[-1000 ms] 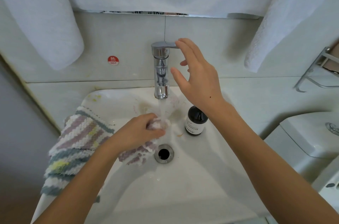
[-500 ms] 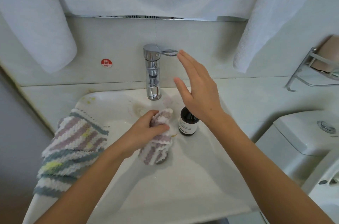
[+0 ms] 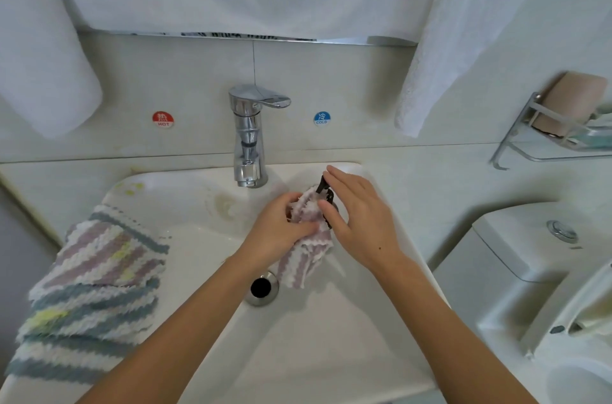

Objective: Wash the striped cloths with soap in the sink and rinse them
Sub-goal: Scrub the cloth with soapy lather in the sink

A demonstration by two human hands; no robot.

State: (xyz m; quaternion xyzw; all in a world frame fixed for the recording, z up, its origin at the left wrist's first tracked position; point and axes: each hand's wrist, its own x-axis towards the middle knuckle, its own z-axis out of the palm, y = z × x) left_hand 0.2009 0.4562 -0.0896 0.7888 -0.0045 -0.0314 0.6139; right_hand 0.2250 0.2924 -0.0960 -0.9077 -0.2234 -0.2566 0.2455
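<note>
1. A person's left hand (image 3: 284, 225) grips a bunched pink-and-white striped cloth (image 3: 306, 248) over the white sink (image 3: 331, 337), fingers curled round its upper folds; the cloth's lower end hangs just beside the drain (image 3: 261, 287).

2. The right hand (image 3: 359, 221) rests on the black pump head of a dark soap bottle (image 3: 326, 193) at the sink's back rim, fingers fairly straight over the pump and thumb against the bottle's side. Most of the bottle is hidden behind the cloth and hand, and the cloth is held right at the nozzle.

3. No water runs from the chrome faucet (image 3: 248, 138), which stands between a red "HOT" sticker (image 3: 163, 119) and a blue "COLD" sticker (image 3: 322, 119).

4. A second, larger striped cloth (image 3: 96, 284), in pink, grey-blue, yellow and white, lies draped over the sink's left rim, untouched by either hand.

5. Judged from this, the job is at the soaping stage for the first cloth: no lather shows on it, so scrubbing and rinsing look still to come, and the draped cloth appears to await the whole cycle.

6. White towels (image 3: 440, 39) hang above; a wall rack (image 3: 543, 138) and a toilet cistern (image 3: 530, 254) stand at right.
</note>
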